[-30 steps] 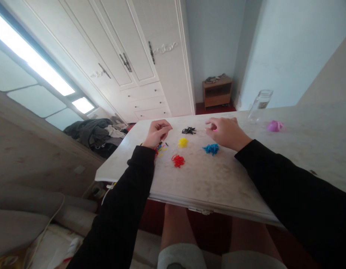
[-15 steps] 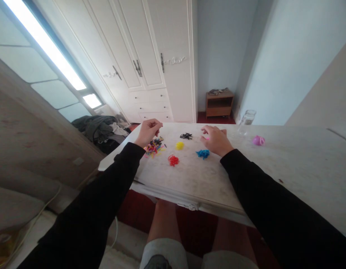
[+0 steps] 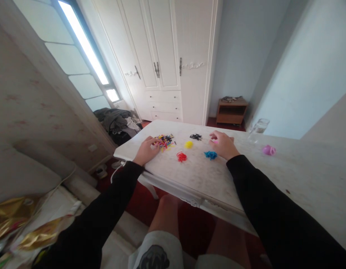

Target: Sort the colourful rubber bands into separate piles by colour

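My left hand (image 3: 146,151) rests at the near left edge of a mixed pile of small coloured bands (image 3: 165,141), thumb and forefinger apart at its side. Nothing shows between those fingers. My right hand (image 3: 225,145) hovers over a pink bunch (image 3: 216,141), fingers loosely curved and apart; the hand partly hides the bunch. Between the hands lie a black bunch (image 3: 195,137), a yellow bunch (image 3: 188,144) and a red bunch (image 3: 181,156). A blue bunch (image 3: 210,155) sits just in front of my right fingers.
A pink-purple rounded object (image 3: 269,150) and a clear glass jar (image 3: 258,130) stand to the right on the white table (image 3: 307,168). Behind are a white wardrobe (image 3: 164,74) and a small wooden cabinet (image 3: 231,111). Dark clothes (image 3: 115,121) are heaped at the left.
My left hand has come down and back from above the mixed pile to its near left side. My right hand stays by the pink bunch. The whole view has shifted.
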Available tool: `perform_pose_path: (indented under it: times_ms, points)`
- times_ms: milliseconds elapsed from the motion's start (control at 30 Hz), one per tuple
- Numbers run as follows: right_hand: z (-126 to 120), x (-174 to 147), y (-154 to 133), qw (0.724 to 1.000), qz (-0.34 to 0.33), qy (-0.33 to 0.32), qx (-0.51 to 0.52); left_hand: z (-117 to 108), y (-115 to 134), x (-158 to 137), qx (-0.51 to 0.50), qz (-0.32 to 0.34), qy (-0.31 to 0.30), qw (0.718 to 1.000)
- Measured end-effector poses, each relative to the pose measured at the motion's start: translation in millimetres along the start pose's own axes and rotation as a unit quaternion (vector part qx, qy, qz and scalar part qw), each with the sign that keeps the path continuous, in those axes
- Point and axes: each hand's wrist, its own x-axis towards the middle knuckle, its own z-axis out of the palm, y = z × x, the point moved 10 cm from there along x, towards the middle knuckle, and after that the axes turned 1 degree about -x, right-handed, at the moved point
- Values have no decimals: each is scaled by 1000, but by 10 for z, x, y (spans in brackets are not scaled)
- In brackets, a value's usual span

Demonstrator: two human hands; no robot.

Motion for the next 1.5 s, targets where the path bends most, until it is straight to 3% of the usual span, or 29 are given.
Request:
perform_pose_path:
  times_ms: [200,733,1167,1500]
  points:
    - [63,-9,-35,1000,-6,-17,-11,130,66,36,13,10,-28,999]
    - [125,-31,-72,999,-1,-46,-27,34,-55,19,-52,-61,-10,997]
    - [159,-36,-94,998,-7,-60,-35,114,46,13,-1,-24,-41,999]
    - [179,-58,-157,996,-20,-76,-43,56,35,8,-27,-41,-19,999]
